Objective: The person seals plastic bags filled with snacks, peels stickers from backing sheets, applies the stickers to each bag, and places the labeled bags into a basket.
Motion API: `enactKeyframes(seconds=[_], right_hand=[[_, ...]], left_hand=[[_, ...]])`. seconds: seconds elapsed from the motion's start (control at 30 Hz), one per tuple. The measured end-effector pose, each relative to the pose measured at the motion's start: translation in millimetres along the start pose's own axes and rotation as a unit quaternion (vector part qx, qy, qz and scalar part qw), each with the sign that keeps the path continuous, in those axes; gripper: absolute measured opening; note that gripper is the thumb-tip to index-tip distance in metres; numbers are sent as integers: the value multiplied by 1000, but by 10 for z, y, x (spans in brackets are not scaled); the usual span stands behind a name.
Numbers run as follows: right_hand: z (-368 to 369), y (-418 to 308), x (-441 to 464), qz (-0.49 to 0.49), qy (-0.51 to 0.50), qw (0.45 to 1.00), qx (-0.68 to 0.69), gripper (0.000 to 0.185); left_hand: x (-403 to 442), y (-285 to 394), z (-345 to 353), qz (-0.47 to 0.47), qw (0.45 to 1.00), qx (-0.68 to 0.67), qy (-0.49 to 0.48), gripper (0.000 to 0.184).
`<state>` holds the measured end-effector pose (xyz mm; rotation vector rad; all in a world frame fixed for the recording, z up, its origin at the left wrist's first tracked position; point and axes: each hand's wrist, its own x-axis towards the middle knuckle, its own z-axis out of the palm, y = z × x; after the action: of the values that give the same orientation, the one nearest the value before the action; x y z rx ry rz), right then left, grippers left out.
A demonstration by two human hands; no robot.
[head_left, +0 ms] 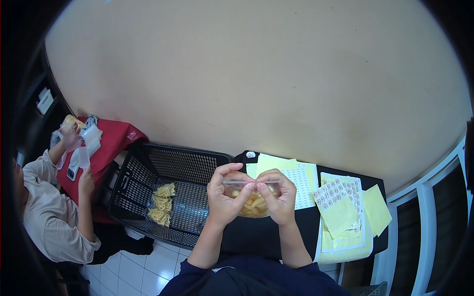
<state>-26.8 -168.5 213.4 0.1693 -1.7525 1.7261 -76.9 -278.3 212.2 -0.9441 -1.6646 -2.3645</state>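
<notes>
A clear plastic bag (254, 207) of pale yellow, chip-like snack pieces hangs between my two hands, above the black table. My left hand (228, 192) pinches the bag's top edge near its middle, thumb pressed against the fingers. From the other side my right hand (277, 196) grips the same edge, and the two thumbs nearly meet there. The bag's back is hidden by my fingers. I cannot tell whether its top is sealed.
To the left stands a black plastic basket (190, 207) with several filled bags (162, 204) inside. Sticker sheets (337, 192) and yellow papers (376, 209) lie on the black table (301, 232). Further left, a co-worker (59, 212) handles things at a red-covered table (111, 143) with a phone (72, 172) on it.
</notes>
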Motion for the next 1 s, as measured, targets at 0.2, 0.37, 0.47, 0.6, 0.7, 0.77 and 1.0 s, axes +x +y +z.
enactKeyframes(seconds=[0.2,0.37,0.47,0.6,0.7,0.77,1.0], right_hand=[[22,-7,-9,12,14,1000,2,6],[32,18,-12,15,14,1000,16,6],[62,42,7,-10,12,1000,2,7],[59,93,7,-20,27,999,28,7],[45,70,18,-27,3,999,-16,8],[42,91,14,-20,-2,1000,-16,8],[140,94,27,-51,39,996,56,7]], left_hand=[[-28,-69,19,34,999,3,19,40],[-25,-84,27,37,999,-6,25,41],[-23,-122,13,46,998,8,31,41],[-38,-133,6,44,998,1,39,40],[-49,-131,9,33,999,-5,42,40],[-55,-117,15,32,998,-12,49,41],[-86,-104,-12,44,997,18,67,42]])
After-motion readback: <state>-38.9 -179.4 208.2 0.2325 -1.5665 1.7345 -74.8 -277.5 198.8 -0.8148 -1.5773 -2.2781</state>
